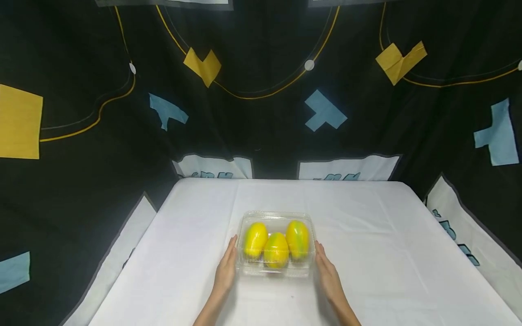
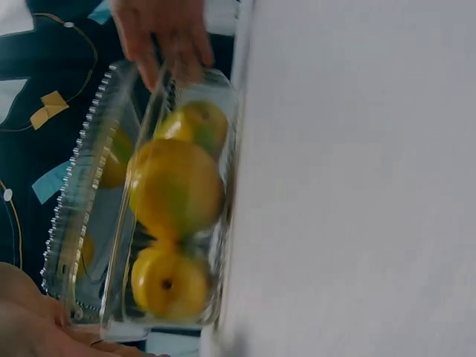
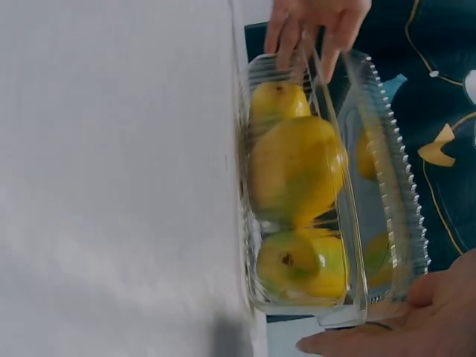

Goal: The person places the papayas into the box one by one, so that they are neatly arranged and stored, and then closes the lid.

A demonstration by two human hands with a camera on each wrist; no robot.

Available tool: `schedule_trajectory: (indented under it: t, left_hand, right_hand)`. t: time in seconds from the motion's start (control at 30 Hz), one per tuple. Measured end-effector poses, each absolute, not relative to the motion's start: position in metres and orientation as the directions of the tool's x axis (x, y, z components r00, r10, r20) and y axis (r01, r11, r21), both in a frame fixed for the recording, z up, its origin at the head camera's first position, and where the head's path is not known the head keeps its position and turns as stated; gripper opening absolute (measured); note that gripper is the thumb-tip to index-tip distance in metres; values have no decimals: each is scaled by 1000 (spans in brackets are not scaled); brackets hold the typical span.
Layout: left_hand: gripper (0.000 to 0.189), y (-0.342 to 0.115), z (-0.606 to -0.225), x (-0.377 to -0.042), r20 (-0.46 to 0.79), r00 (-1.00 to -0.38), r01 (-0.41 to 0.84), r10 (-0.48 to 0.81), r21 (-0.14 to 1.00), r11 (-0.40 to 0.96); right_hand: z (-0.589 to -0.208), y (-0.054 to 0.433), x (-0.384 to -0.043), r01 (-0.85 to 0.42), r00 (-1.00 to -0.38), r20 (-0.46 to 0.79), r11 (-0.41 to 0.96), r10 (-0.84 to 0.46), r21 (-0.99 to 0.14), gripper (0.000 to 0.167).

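Observation:
A clear plastic clamshell box [image 1: 274,274] sits on the white table with three yellow mangoes [image 1: 277,250] inside, tinged green. Both wrist views show its lid [image 2: 71,216] with a ridged edge, tilted at an angle to the tray holding the fruit. My left hand [image 1: 225,270] lies along the left side of the box, fingers extended, fingertips right at the wall. On the opposite side my right hand [image 1: 327,274] mirrors it, fingers also straight and close against the plastic. In the right wrist view, the fruit [image 3: 297,171] shows through the clear wall.
A white cloth covers the table [image 1: 367,235]. Behind it hangs a dark curtain [image 1: 261,131] with yellow and blue patches and looping lines. White curtain panels [image 1: 348,169] border the table's far edge and sides.

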State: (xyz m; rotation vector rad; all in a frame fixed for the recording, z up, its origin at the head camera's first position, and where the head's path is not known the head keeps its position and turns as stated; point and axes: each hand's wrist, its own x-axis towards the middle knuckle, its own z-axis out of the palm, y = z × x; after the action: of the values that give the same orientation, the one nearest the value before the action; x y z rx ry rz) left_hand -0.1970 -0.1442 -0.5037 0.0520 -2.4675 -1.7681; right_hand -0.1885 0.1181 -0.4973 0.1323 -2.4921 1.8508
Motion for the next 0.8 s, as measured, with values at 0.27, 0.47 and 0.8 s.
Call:
schedule_trajectory:
  t: [0.27,0.47,0.8]
  left_hand:
    - [52,-135,-523,-195,135,-974,78,-183,954,290]
    - [49,-129,-535,-190,174,-959,106,-225,953,284]
    - [45,-119,-538,-188,260,-918,158,-298,932,325]
  right_hand:
    - [-511,114,-186,-24,-999,37,377,29,-926,55]
    - [-526,110,-182,2,-997,26,363,73,-932,54]
    - [-529,104,-183,-36,-989,79,321,122,-946,50]
